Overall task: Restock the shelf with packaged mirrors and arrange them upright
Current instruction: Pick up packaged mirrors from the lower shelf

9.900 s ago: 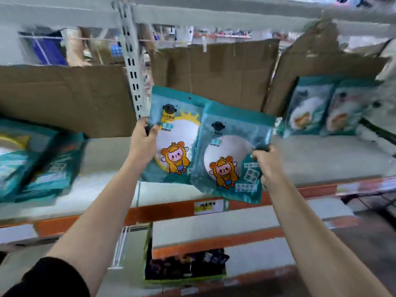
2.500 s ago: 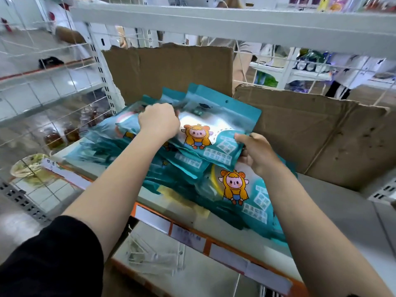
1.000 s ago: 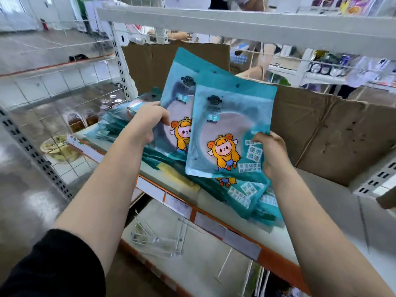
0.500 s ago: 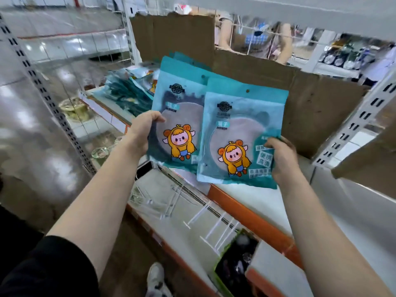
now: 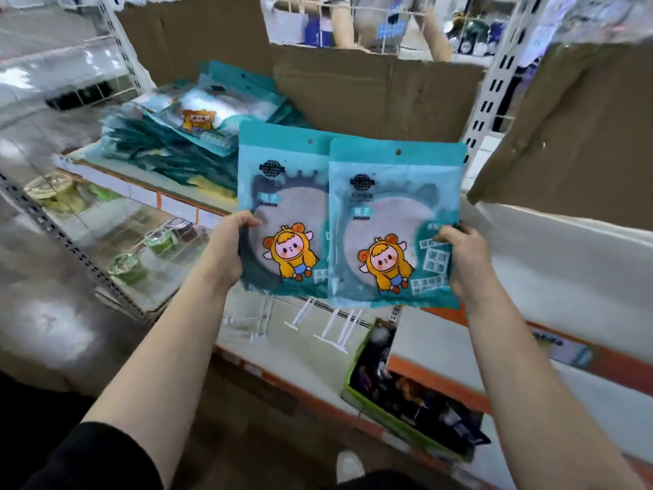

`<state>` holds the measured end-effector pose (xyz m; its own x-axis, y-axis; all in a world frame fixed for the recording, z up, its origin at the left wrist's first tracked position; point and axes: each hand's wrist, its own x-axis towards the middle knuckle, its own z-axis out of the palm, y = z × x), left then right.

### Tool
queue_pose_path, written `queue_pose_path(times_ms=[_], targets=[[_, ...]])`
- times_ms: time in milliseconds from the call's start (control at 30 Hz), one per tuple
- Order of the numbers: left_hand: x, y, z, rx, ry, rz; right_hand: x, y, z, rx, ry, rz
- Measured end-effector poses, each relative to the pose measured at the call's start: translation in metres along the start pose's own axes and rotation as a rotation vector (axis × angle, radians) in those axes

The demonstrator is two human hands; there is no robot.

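Holding two packaged mirrors side by side and upright in the air, the person stands near the front of the shelf (image 5: 565, 270), with neither pack set down on it. Both hands are closed in a grip, one pack each. The left hand (image 5: 226, 252) clasps the left edge of the left pack (image 5: 282, 192), thumb curled over the front and the fingers hidden behind. The right hand (image 5: 466, 259) clasps the lower right edge of the right pack (image 5: 392, 206) in the same way, thumb on the printed front. The right pack lies in front and overlaps the right edge of the left one. Each is teal with one hang hole at the top, a round grey mirror showing through the clear window, and one yellow-hooded cartoon figure. Far to the left on the shelf lies a slumped pile of more mirror packs (image 5: 169, 150), flat and fanned out rather than upright; their number is too blurred to count. Three sheets of brown cardboard line the back: one far left (image 5: 198, 30), one in the middle (image 5: 371, 93), and one on the right (image 5: 583, 118) that tilts forward. On the lower shelf, near right, sits one green-edged box (image 5: 374, 415) of dark items, and several white wire pegs (image 5: 339, 330) lie just left of it. One white shoe (image 5: 348, 466) shows at the bottom edge.
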<state>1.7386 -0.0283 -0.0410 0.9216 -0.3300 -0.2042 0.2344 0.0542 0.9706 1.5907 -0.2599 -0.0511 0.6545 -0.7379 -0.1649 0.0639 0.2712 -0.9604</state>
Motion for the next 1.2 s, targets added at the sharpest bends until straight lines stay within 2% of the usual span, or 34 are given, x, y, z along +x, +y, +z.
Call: queue_pose_path(times_ms=[100,433,600,833,1000,1200], targets=[[-0.007,0.002,-0.005,-0.033,-0.038,0.011,-0.026,-0.003,-0.008,0.029,0.055,-0.021],[-0.049,-0.056,0.048,-0.109,-0.260,-0.237,-0.117,0.018,-0.091,0.001,0.325,0.011],[-0.090,-0.078,0.108,0.007,-0.441,-0.281,-0.169,0.021,-0.162,0.007,0.479,-0.046],[-0.153,-0.100,0.206,0.014,-0.604,-0.323,-0.225,0.004,-0.262,0.092,0.655,-0.085],[-0.222,-0.122,0.293,-0.036,-0.716,-0.341,-0.260,-0.018,-0.355,0.121,0.725,-0.155],[-0.284,-0.152,0.366,0.013,-0.773,-0.346,-0.296,-0.028,-0.447,0.121,0.799,-0.124]])
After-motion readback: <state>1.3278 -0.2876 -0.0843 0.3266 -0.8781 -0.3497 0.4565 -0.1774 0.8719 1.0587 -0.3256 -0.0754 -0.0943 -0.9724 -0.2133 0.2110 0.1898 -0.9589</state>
